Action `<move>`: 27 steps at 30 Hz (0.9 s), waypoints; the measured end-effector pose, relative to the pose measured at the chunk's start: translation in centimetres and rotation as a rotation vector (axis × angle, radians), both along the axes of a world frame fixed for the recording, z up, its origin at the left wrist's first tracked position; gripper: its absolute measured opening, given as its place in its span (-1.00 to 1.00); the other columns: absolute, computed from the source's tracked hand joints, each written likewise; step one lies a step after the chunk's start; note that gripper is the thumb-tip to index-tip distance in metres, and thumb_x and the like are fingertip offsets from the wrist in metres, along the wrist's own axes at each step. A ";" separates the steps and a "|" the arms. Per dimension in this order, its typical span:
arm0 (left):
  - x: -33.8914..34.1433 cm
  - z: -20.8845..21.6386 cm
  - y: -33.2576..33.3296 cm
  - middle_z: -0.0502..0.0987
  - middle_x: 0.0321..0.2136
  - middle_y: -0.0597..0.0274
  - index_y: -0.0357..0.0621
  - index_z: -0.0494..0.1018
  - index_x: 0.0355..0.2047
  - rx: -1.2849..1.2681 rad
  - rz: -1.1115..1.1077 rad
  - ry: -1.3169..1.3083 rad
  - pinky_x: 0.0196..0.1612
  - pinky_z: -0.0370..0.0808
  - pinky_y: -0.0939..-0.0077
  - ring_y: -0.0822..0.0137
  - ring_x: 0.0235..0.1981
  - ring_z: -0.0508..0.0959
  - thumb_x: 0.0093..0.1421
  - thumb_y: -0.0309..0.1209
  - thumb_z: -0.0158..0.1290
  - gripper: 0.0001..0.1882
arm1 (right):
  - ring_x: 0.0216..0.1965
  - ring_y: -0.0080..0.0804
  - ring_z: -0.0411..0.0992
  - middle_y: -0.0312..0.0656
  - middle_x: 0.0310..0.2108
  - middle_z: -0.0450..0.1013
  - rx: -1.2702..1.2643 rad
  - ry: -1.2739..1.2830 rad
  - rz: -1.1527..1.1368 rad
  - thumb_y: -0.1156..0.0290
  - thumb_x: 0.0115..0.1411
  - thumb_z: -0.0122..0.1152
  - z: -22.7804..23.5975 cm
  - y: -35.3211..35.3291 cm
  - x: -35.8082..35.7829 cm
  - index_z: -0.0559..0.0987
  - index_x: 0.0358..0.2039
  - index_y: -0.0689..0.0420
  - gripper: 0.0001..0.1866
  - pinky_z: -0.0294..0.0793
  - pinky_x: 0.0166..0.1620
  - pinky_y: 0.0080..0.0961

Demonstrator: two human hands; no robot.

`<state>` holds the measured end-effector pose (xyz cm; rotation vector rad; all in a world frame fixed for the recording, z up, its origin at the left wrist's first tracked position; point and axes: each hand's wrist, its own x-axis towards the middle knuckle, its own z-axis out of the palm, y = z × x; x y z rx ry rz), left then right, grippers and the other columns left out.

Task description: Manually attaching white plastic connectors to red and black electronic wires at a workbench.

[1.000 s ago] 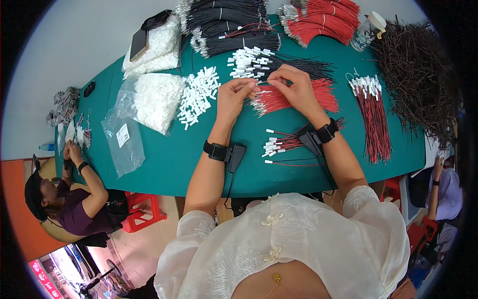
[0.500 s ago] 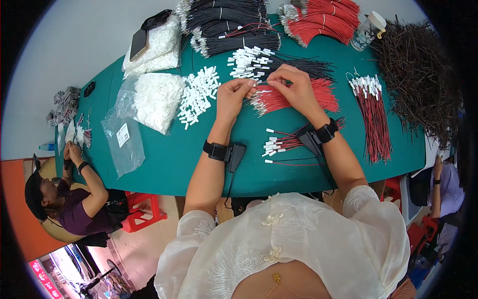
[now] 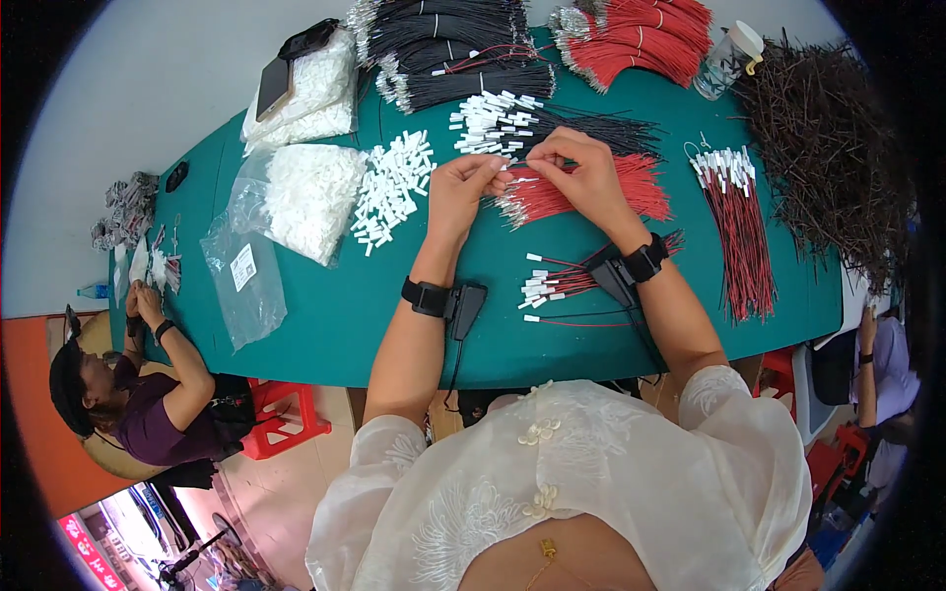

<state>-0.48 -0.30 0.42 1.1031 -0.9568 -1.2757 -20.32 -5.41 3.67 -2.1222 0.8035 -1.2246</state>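
Head view showed very little change over the last second: the left hand [image 3: 463, 192] had stayed almost where it was, while the right hand [image 3: 581, 172] had shifted a touch, its fingertips now slightly nearer the upper edge of the frame. Both grips were narrow, thumb pressed to forefinger, and a thin wire [image 3: 519, 163] seemed to span the small gap between them, in the upper middle of the frame. Whether the left grip also held a white housing was too small to tell. Such slight movement suggested that the same fine, two-handed handling was under way, with no piece yet laid down. Just beneath the hands lay the red wires [image 3: 537, 202], and beyond them the black wires with white housings [image 3: 498, 123] fanned across the green counter [image 3: 355, 325]. Left of the left hand, the loose white housings [image 3: 392, 192] lay in a scattered heap beside the clear bag of housings [image 3: 313, 202]. Below the right hand, partly under its wrist, sat the small group of red and black leads [image 3: 547, 286]; a larger bunch of such leads [image 3: 744, 256] lay farther toward the right of the frame. None of these piles had visibly moved.
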 end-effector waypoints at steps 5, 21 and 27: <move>0.0 0.0 0.0 0.66 -0.40 0.17 -0.36 0.60 -0.15 0.009 -0.002 0.021 -0.30 0.55 0.66 0.49 -0.44 0.59 0.32 -0.41 0.14 -0.77 | -0.51 -0.41 0.40 -0.25 -0.52 0.45 0.001 -0.007 0.011 0.51 0.04 0.39 0.2 0.2 0.1 0.64 -0.41 0.17 -0.91 0.36 -0.37 -0.48; 0.0 0.2 0.0 0.66 -0.38 0.15 -0.37 0.59 -0.14 0.031 -0.003 0.066 -0.30 0.55 0.66 0.48 -0.42 0.60 0.32 -0.43 0.13 -0.78 | -0.43 -0.41 0.43 -0.22 -0.47 0.50 -0.086 0.034 0.003 0.59 0.03 0.38 0.4 0.4 0.2 0.64 -0.40 0.23 -0.90 0.41 -0.37 -0.52; -0.1 0.1 0.0 0.65 -0.38 0.15 -0.37 0.59 -0.15 0.023 -0.002 0.083 -0.30 0.55 0.66 0.48 -0.42 0.60 0.32 -0.44 0.13 -0.79 | -0.39 -0.34 0.46 -0.21 -0.47 0.50 -0.198 0.045 0.016 0.59 0.02 0.38 0.5 0.3 0.2 0.63 -0.41 0.22 -0.90 0.43 -0.34 -0.49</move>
